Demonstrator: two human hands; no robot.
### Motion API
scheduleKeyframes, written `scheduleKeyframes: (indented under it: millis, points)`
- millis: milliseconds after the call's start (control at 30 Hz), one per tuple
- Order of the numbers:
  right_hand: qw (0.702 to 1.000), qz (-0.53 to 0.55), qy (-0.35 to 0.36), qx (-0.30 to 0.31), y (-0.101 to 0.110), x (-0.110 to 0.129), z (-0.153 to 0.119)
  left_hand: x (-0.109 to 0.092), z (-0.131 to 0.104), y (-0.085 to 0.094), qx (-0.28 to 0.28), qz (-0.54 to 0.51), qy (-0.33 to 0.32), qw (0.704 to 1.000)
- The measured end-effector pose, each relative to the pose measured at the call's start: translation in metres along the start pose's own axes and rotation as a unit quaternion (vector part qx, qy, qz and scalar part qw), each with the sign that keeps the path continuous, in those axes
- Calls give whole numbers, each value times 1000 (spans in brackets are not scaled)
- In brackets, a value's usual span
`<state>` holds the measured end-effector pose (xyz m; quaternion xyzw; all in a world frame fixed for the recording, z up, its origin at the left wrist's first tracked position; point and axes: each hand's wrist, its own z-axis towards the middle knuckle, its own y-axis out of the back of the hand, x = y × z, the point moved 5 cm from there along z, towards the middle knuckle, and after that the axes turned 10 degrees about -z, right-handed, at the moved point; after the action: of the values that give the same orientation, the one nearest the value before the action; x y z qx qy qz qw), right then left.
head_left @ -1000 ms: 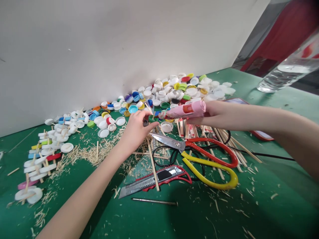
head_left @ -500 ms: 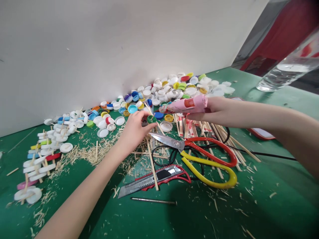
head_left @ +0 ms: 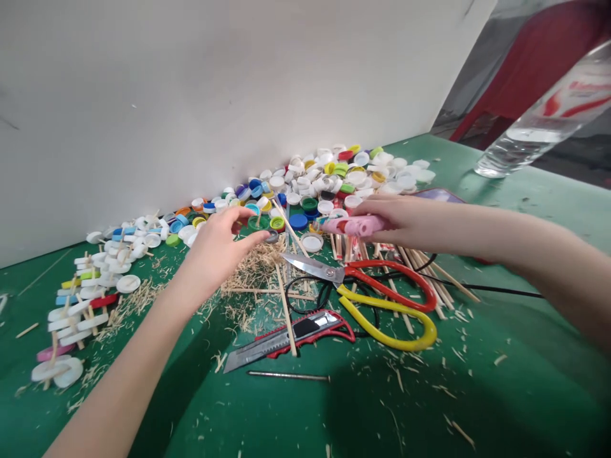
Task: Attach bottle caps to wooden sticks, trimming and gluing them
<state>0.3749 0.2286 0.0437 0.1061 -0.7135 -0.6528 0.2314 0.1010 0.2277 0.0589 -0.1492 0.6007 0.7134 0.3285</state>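
Pointing leftward, right hand (head_left: 400, 215) around pink tool (head_left: 361, 226)

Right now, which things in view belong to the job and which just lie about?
Apparently in use:
pink plastic tool in right hand
round green plastic cap by left hand

Apparently lying about:
scissors with red and yellow handles
red-and-silver cutter
grey metal nail
clear plastic bottle

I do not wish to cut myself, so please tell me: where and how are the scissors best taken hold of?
Probably by the yellow handle of the scissors, coming from the near right side. The blades point left, away from that approach, and this handle lies nearer the person than the red handle. Beware the utility knife to its left.
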Motion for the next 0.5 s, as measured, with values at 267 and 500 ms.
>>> scheduleKeyframes:
  millis: [267,500]
  points:
    - [991,-131,36,-20,-15,-2,-1,18,-65,35,14,31,55,998]
    - [979,-162,64,-101,8,19,-19,50,-120,58,-20,16,119,993]
